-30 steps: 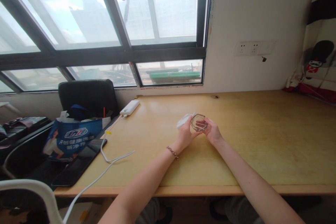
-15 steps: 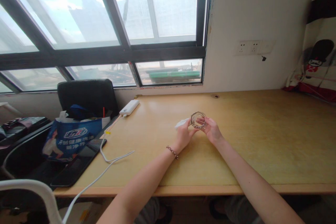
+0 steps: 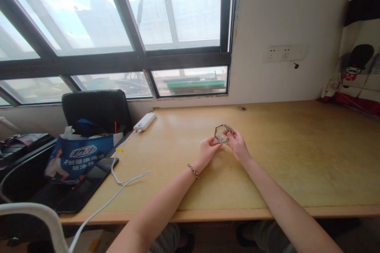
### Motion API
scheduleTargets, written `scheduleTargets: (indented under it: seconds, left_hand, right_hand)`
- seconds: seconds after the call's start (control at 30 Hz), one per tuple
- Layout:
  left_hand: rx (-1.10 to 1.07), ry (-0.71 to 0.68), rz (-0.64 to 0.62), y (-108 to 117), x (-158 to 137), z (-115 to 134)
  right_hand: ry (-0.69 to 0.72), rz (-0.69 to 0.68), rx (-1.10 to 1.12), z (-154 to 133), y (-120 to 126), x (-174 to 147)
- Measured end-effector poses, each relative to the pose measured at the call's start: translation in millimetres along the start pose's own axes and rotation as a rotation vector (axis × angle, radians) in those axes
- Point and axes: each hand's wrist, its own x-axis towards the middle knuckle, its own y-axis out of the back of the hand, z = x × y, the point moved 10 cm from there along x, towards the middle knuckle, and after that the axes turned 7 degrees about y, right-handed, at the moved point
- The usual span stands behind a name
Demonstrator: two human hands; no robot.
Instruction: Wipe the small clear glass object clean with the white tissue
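A clear glass cup (image 3: 220, 132) with a six-sided outline is held up tilted above the desk, between my two hands. My left hand (image 3: 208, 150) is closed on its lower left side, the fingers partly hidden. A pale sliver of something white (image 3: 203, 141) shows at those fingers, too little to name. On the right of the cup, my right hand (image 3: 238, 147) grips its rim, thumb and fingertips at the glass.
The wooden desk (image 3: 297, 158) stretches to the right. A white power bank (image 3: 145, 122) with a white cable (image 3: 126, 182) lies at left. Beyond it are a dark tablet (image 3: 86, 187), a blue bag (image 3: 80, 154) and a black chair (image 3: 96, 106).
The cup has turned in my hands, so its six-sided outline now faces me. My right fingers have shifted onto its rim. The white piece by my left hand has mostly gone from sight.
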Motion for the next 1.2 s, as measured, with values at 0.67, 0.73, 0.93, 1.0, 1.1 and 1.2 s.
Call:
scheduleTargets:
  seconds: [0.67, 0.73, 0.93, 1.0, 1.1, 1.2]
  left_hand:
    - [-0.341, 0.204, -0.050, -3.2, 7.6, -28.2]
    - [-0.290, 0.161, 0.004, 4.5, 9.5, -25.1]
    - [-0.281, 0.090, 0.025, 7.2, 13.3, -26.5]
    - [-0.225, 0.014, -0.001, 3.7, 11.7, -18.7]
    - [-0.162, -0.086, -0.019, 0.9, 7.2, -5.4]
    - [-0.174, -0.110, -0.008, 2.7, 4.8, -0.3]
  right_hand:
    - [0.199, -0.217, -0.342, -15.5, -24.7, -9.7]
    - [0.096, -0.235, -0.302, -5.6, -23.3, -8.0]
    - [-0.189, -0.217, -0.064, 14.6, -24.5, -11.2]
    - [-0.206, -0.256, 0.001, 13.3, -32.8, -14.2]
    - [-0.210, -0.270, 0.071, 11.2, -38.5, -16.3]
    - [-0.217, -0.233, 0.080, 13.2, -33.7, -14.9]
